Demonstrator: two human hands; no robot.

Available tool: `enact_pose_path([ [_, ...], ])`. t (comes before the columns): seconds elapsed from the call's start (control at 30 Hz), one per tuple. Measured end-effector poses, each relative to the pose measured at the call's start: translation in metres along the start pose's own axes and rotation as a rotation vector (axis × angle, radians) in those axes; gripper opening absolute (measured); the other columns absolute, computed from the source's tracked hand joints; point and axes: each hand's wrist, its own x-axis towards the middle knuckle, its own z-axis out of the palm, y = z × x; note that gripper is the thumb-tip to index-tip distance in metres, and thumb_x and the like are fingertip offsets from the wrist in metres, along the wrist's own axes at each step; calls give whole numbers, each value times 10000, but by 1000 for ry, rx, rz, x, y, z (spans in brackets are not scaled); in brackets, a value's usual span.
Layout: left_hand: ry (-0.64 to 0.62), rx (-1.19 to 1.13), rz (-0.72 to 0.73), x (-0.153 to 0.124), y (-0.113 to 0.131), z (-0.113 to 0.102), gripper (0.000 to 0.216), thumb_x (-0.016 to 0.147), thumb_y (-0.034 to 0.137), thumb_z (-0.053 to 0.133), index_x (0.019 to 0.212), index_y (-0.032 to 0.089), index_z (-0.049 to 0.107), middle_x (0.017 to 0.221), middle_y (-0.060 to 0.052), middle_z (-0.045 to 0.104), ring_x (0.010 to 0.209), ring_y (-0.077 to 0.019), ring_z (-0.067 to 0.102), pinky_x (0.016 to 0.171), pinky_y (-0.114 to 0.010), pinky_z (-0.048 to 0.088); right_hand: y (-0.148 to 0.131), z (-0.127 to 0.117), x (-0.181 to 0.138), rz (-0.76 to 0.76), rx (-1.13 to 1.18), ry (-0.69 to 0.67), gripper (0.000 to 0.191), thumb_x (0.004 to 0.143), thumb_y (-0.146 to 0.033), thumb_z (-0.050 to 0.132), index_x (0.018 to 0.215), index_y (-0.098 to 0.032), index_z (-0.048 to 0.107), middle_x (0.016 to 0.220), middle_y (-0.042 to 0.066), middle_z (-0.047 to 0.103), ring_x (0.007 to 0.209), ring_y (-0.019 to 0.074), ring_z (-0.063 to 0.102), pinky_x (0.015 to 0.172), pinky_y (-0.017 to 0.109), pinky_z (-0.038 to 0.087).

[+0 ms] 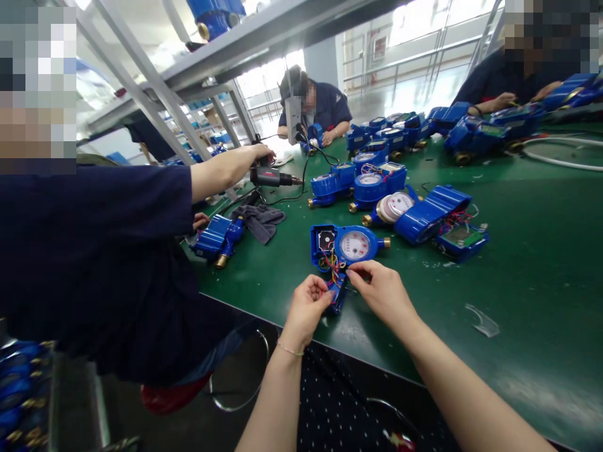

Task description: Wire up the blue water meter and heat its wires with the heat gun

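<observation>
A blue water meter (354, 245) with a round white dial lies on the green bench in front of me. Its square box part stands uncovered, and red, yellow and white wires (333, 267) run from it to a small blue cover (338, 297) nearer the bench edge. My left hand (308, 302) is closed on that cover, thumb on its left side and fingers curled. My right hand (379, 284) is pinched beside the wires, just below the dial; what lies between its fingertips is too small to make out.
Right of the meter lies another opened meter with a blue housing (433, 213) and a wired circuit board (464, 235). More meters (372, 185) stand behind. A co-worker's arm (226, 171) reaches over a heat gun (276, 177) and grey cloth (261, 221) at left. A clear plastic scrap (483, 321) lies right.
</observation>
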Motion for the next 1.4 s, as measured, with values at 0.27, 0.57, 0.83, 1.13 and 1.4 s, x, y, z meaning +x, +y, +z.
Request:
enact_pose_path([
  [0.27, -119, -412, -192, -15, -7, 16, 207, 606, 141, 634, 707, 158, 454, 552, 74, 407, 465, -27, 320, 444, -152, 217, 3, 0, -21, 108, 27, -87, 229, 686, -390, 621, 779, -183, 586, 827, 22, 629, 769, 170, 575, 708, 297, 432],
  [0.57, 32, 224, 122, -41, -14, 24, 256, 751, 335, 563, 949, 189, 635, 1012, -79, 545, 998, -202, 498, 917, -304, 352, 2, -10, -82, -90, -84, 158, 283, 748, -202, 523, 1023, -161, 468, 914, 78, 608, 804, 178, 596, 695, 314, 499],
  [0.83, -155, -576, -271, -48, -11, 27, 434, 639, 182, 674, 1035, 188, 496, 1029, -73, 627, 927, -195, 600, 863, -321, 439, -35, -25, -100, -475, -155, 165, 259, 759, -177, 516, 1018, -167, 515, 1012, 81, 607, 966, 197, 564, 893, 408, 440],
  [1.13, -17, -733, -439, -45, -27, 39, 295, 686, 300, 653, 913, 116, 610, 888, -84, 667, 822, -171, 620, 815, -303, 465, 7, -22, -79, 224, 464, -261, 337, 775, -405, 518, 990, -145, 514, 886, 67, 625, 775, 169, 609, 662, 281, 514],
  [1.4, -141, -388, -181, -46, 5, 23, 553, 657, 460, 656, 1104, 152, 552, 1050, -96, 615, 975, -192, 562, 916, -314, 384, -25, -11, -88, -502, -537, 188, 155, 776, -83, 439, 758, -143, 581, 684, 62, 542, 655, 200, 515, 590, 339, 433],
])
